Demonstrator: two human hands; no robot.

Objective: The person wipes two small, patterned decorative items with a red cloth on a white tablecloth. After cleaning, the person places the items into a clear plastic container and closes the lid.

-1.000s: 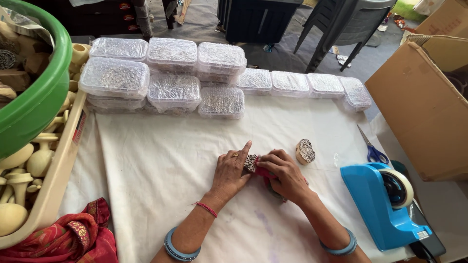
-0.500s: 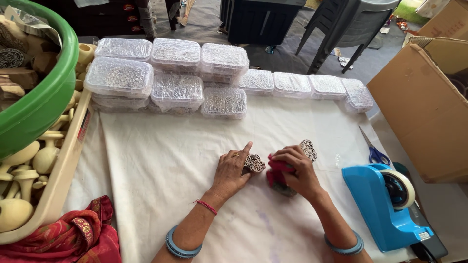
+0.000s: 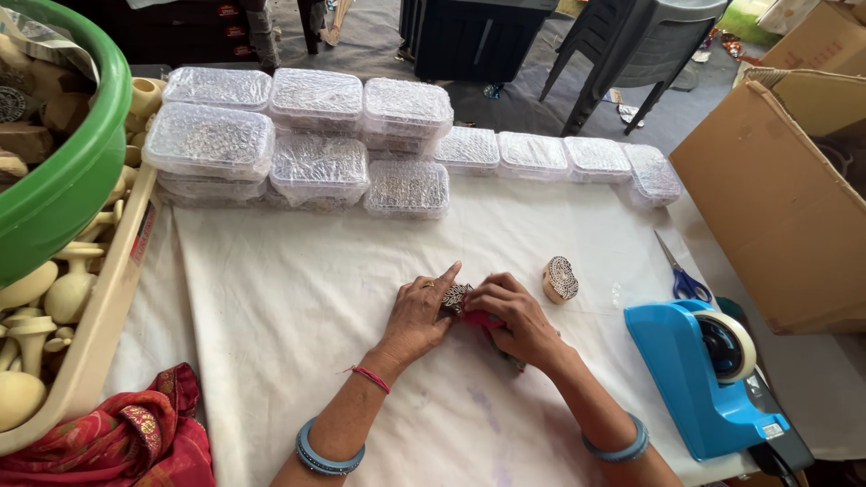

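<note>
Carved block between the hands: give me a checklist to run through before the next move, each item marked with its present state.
1. Carved block held by both hands: ok, left hand and right hand meet on it.
2. Red cloth under right hand: ok, partly hidden.
3. Second block apart from the hands on the white sheet: ok.
4. Scissors off the working spot: ok, beside the blue tape dispenser.
5. Block's carved face undamaged: cannot tell.
</note>
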